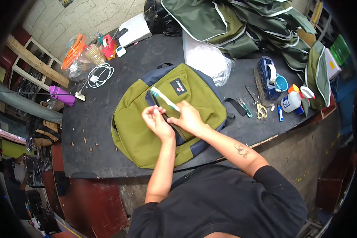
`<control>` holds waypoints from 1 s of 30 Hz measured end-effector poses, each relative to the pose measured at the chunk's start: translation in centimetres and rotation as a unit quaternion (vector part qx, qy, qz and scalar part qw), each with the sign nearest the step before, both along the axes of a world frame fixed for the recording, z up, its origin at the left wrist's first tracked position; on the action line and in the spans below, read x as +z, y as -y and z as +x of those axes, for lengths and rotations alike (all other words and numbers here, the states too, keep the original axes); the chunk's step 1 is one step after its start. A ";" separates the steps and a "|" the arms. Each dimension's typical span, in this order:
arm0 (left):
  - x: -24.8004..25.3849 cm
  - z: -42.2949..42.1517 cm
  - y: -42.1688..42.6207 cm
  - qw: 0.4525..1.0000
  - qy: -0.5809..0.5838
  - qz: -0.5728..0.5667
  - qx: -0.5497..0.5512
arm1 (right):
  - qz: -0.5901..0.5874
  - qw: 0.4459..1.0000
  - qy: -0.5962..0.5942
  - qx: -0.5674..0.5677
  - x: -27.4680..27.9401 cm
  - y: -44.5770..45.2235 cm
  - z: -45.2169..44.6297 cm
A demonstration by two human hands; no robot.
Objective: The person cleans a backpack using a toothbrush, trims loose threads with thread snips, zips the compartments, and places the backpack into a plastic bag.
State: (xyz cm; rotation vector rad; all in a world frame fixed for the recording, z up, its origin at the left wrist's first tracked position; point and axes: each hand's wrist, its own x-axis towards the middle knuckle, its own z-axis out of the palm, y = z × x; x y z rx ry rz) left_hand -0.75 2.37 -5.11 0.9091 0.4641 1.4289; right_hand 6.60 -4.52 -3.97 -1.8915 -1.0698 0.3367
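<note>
An olive-green backpack (137,107) with navy trim lies flat on the black table, a dark label on its front pocket. My right hand (187,119) is closed round the lower end of a white and green brush-like tool (162,97), which slants up and left over the front of the bag. Just left of it, my left hand (159,123) has its fingers curled at the dark zip strip of the pocket. What those left fingers pinch is too small to tell.
Scissors (261,111), snips (246,108), a tape dispenser (267,77) and a spray bottle (292,101) stand or lie at right. Green fabric pieces (261,27) are heaped at the back. A white cable (101,75) and purple bottle (62,95) are at left.
</note>
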 end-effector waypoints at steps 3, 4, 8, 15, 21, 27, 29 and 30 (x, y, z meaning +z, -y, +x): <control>-3.3 -0.9 0.4 0.993 0.007 -0.050 -0.102 | -0.003 0.996 -0.084 0.032 -2.5 -1.3 1.3; -4.3 -1.1 0.0 0.993 0.008 -0.047 -0.105 | 0.065 0.971 -0.225 0.050 -3.5 -1.6 2.2; -6.5 -2.7 -3.1 0.939 -0.282 0.012 -0.198 | 0.142 0.915 -0.367 0.091 0.4 0.4 0.9; -2.9 -3.0 -4.2 0.833 -0.373 -0.020 -0.409 | 0.054 0.948 -0.186 0.253 8.4 6.3 -1.6; 1.5 -1.8 -0.9 0.846 -0.102 -0.007 -0.524 | 0.296 0.935 0.050 -0.187 8.3 5.7 8.6; 4.7 -2.2 1.1 0.838 -0.030 0.035 -0.544 | 0.181 0.975 -0.071 -0.109 2.6 2.7 9.1; 5.3 -1.8 1.7 0.840 -0.048 0.057 -0.537 | 0.187 0.972 -0.007 -0.139 2.9 2.7 8.5; 5.5 -1.6 2.0 0.841 -0.054 0.068 -0.534 | 0.182 0.972 0.006 -0.147 3.3 2.9 8.6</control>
